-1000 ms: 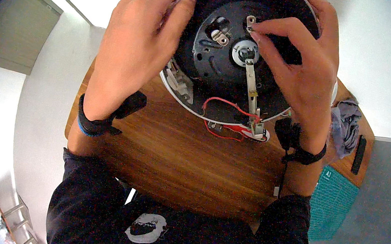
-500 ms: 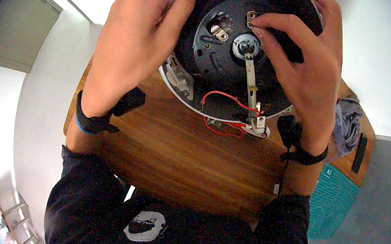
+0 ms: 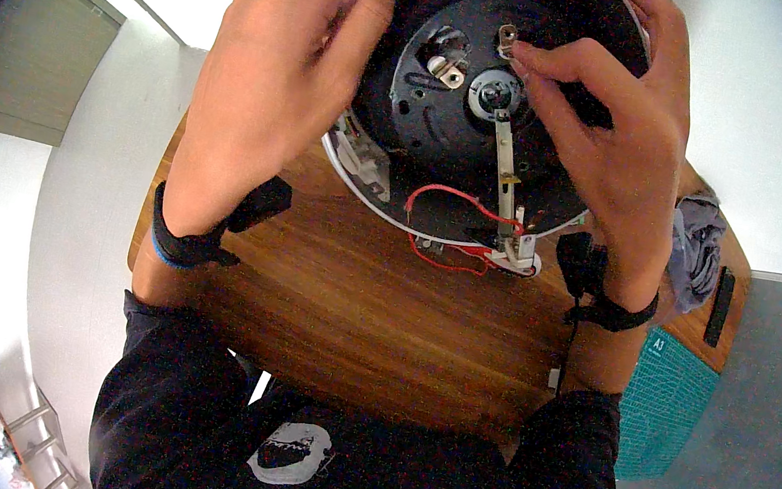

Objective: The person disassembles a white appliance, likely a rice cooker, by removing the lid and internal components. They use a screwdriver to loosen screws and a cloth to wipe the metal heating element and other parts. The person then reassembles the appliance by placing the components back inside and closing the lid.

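A round appliance housing (image 3: 377, 213), like a rice cooker body, stands tipped with its dark inside facing me. My left hand (image 3: 267, 89) grips its left rim, thumb inside. My right hand (image 3: 621, 127) reaches over the right side, with thumb and forefinger closed on a small metal terminal tab (image 3: 507, 36) on the black disc (image 3: 421, 112). A second metal tab (image 3: 450, 76) sits to the left. From the round centre piece (image 3: 494, 94) a pale lever (image 3: 503, 155) runs down to a white switch part (image 3: 515, 253). Red wires (image 3: 450, 191) loop beside it.
The housing is over a brown wooden table (image 3: 379, 324). At the right lie a grey cloth or bag (image 3: 697, 250), a black bar (image 3: 720, 307) and a green cutting mat (image 3: 668, 407). A black cable (image 3: 569, 342) hangs by my right wrist. A ladder (image 3: 44, 436) stands lower left.
The housing's inside has shifted slightly right and down in view. My right fingertips have moved a little down along the tab, showing more of it. My left hand keeps its grip.
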A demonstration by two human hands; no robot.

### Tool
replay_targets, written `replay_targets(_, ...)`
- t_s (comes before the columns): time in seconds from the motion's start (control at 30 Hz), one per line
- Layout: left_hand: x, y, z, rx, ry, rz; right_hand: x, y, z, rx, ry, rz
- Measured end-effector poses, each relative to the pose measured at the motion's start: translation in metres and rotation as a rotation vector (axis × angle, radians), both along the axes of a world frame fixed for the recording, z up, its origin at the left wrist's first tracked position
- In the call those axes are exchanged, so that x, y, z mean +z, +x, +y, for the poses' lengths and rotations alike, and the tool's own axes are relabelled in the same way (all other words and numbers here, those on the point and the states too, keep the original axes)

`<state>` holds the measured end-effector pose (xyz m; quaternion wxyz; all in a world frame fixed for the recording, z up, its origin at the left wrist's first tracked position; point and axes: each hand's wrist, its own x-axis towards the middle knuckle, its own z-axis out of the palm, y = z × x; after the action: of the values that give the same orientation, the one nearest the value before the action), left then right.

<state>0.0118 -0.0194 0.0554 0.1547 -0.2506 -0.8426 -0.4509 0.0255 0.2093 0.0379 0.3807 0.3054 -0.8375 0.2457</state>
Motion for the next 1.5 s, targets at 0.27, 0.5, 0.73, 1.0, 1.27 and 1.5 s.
replay_targets(0.27, -0.011, -0.007, -0.009, -0.075, -0.1, -0.021, 0.002, -0.001, -0.004, 0.008, -0.018, 0.021)
replay_targets(0.5, 0.01, 0.004, 0.001, -0.191, 0.099, -0.164, 0.002, -0.003, -0.003, -0.035, 0.002, -0.016)
replay_targets(0.73, 0.005, 0.017, 0.0, -0.134, -0.098, 0.054, 0.003, 0.001, -0.002, -0.049, 0.055, 0.007)
replay_targets(1.0, -0.006, 0.007, 0.008, -0.128, -0.024, 0.097, -0.001, -0.01, 0.001, -0.029, 0.057, -0.025)
replay_targets(1.27, -0.025, -0.024, 0.007, -0.327, 0.32, -0.058, 0.022, 0.002, 0.004, -0.151, 0.136, -0.271)
replay_targets(1.5, -0.034, -0.027, -0.006, -0.269, 0.075, -0.016, -0.001, -0.014, 0.026, -0.073, 0.083, -0.288)
